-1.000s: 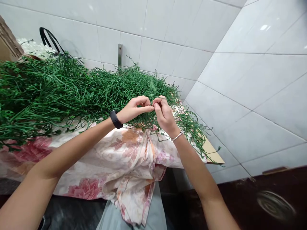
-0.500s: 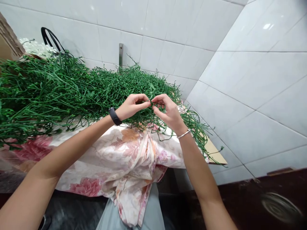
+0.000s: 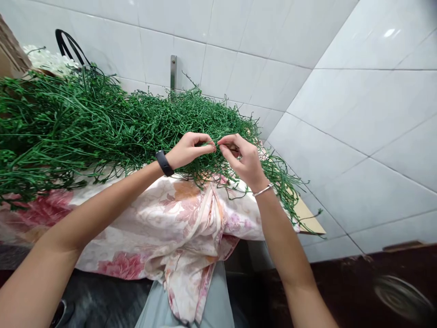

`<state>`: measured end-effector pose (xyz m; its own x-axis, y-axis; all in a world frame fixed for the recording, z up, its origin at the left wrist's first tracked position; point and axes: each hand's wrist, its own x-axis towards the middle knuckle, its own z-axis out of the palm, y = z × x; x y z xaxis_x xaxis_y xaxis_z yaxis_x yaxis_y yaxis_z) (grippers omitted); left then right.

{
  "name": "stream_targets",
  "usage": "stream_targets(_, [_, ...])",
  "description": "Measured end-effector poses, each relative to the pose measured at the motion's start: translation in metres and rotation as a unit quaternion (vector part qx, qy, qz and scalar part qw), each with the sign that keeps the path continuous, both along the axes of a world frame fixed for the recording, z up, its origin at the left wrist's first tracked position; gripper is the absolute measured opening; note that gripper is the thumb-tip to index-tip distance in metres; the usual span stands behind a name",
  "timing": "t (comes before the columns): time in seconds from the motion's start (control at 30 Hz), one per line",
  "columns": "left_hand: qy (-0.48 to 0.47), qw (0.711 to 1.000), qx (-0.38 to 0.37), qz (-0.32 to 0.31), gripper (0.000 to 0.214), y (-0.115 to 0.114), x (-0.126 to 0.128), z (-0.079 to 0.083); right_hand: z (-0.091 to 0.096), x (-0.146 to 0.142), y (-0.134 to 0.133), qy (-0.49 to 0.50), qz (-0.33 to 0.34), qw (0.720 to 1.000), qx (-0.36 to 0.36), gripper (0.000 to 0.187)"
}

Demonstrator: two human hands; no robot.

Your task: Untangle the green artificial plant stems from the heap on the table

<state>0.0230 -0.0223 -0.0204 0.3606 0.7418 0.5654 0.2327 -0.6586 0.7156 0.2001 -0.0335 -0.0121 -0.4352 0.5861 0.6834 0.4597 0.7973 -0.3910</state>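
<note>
A long heap of thin green plastic-looking stems [image 3: 136, 120] spreads across a table draped in flowered cloth [image 3: 164, 205]. Over the heap's front right part, my left hand [image 3: 191, 149] pinches thumb and fingertips together on a thin green stem. My right hand [image 3: 244, 159] is close beside it, thumb and forefinger pinched at the same spot, fingertips nearly meeting the left ones. The piece between them is small and hard to separate from the green behind. A black band is on my left wrist and a silver bangle on my right.
White tiled walls [image 3: 259, 41] stand behind and to the right. A metal bracket [image 3: 173, 73] rises at the back wall. White flowers [image 3: 51, 61], a black loop [image 3: 70, 48] and a cardboard box [image 3: 12, 54] are at the far left. A bare board corner [image 3: 309, 216] sticks out at right.
Both hands stay over the same spot, still pinching. My right fingers have drawn slightly right, away from the left fingertips. The whole view has shifted a little.
</note>
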Motion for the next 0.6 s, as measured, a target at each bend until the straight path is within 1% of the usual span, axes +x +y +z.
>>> stream_targets(0.13, [0.050,0.998,0.026,-0.018,0.020,-0.001,0.000,0.001,0.002,0.004,0.001,-0.051,-0.007,0.996,0.070,0.017])
stream_targets(0.23, [0.082,0.996,0.039,-0.019,0.021,-0.003,0.003,0.002,0.002,0.006,0.001,-0.100,-0.063,0.985,0.124,0.023])
stream_targets(0.3, [0.093,0.994,0.044,-0.019,0.023,-0.005,0.004,0.002,0.001,0.007,0.000,-0.118,-0.112,0.976,0.142,0.027])
stream_targets(0.37, [0.095,0.994,0.046,-0.016,0.024,-0.005,0.003,0.001,0.003,0.011,0.000,-0.096,-0.145,0.976,0.128,0.031])
stream_targets(0.4, [0.092,0.995,0.045,-0.014,0.024,-0.003,0.001,0.001,0.004,0.014,0.001,-0.063,-0.153,0.981,0.106,0.033])
stream_targets(0.47, [0.072,0.997,0.037,-0.005,0.022,0.001,-0.005,0.001,0.009,0.023,0.005,0.043,-0.154,0.985,0.059,0.036])
stream_targets(0.53, [0.036,0.999,0.022,0.003,0.021,0.007,-0.014,0.002,0.014,0.032,0.010,0.129,-0.147,0.980,0.029,0.035])
stream_targets(0.57, [0.009,1.000,0.009,0.008,0.020,0.010,-0.017,0.003,0.016,0.035,0.012,0.137,-0.146,0.980,0.022,0.033])
stream_targets(0.6, [-0.021,1.000,-0.011,0.010,0.020,0.012,-0.020,0.004,0.016,0.036,0.014,0.121,-0.146,0.982,0.019,0.031])
